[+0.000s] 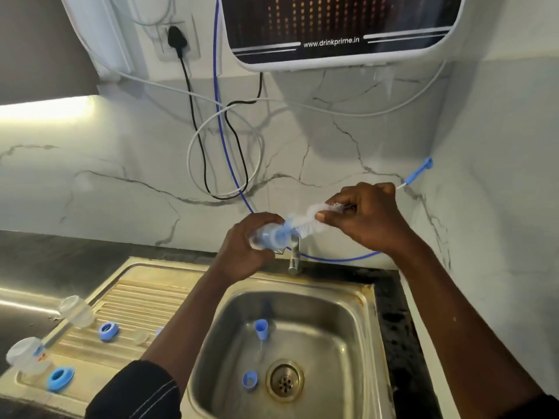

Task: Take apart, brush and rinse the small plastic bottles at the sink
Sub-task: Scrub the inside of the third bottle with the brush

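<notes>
My left hand (pixel 245 249) grips a small clear bottle with a blue neck ring (pixel 266 235), held on its side above the sink. My right hand (pixel 366 219) pinches the white bristles of a bottle brush (pixel 305 220) whose blue tip is at the bottle's mouth; its blue handle end (pixel 419 172) sticks out to the right. On the draining board lie a clear bottle (pixel 77 311), another clear bottle (pixel 25 352), and two blue rings (pixel 108 331) (pixel 60 378). Two blue caps (pixel 261 329) (pixel 250 381) lie in the basin.
The steel sink (pixel 357 297) has a drain (pixel 284 379) and a tap (pixel 295 255) at its back edge. A water purifier (pixel 341 31) hangs on the marble wall with cables and a blue hose (pixel 223 146) trailing down. Dark counter borders the sink.
</notes>
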